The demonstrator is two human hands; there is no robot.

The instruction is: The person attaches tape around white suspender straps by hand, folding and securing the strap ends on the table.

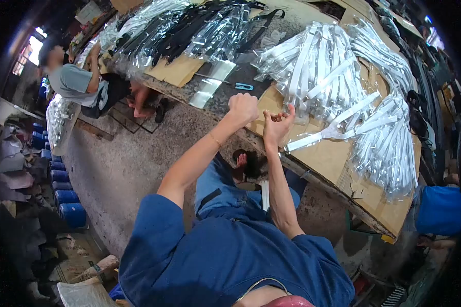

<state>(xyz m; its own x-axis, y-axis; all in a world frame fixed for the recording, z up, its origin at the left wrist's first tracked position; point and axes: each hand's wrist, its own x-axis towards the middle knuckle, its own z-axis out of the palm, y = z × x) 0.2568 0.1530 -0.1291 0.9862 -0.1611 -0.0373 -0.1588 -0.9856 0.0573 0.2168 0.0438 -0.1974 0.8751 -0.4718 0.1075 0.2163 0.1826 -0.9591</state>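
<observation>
My left hand (243,108) is closed in a fist over the near edge of the table, just below a small blue-handled tool (244,86). What it holds, if anything, is hidden. Close by on the right, my right hand (278,127) has its fingers curled in and its thumb raised; I cannot make out anything between them. Beside my right wrist lies a white strap (305,141) on cardboard. A big bundle of white straps in clear plastic (317,66) spreads beyond my hands, with another bundle (384,153) to the right.
Cardboard (338,166) covers the table's right part. Black straps in clear wrapping (184,38) lie farther left, near a clear plastic sheet (212,84). Another person (79,82) sits at the left. Blue rolls (72,215) line the floor; a blue container (440,210) stands right.
</observation>
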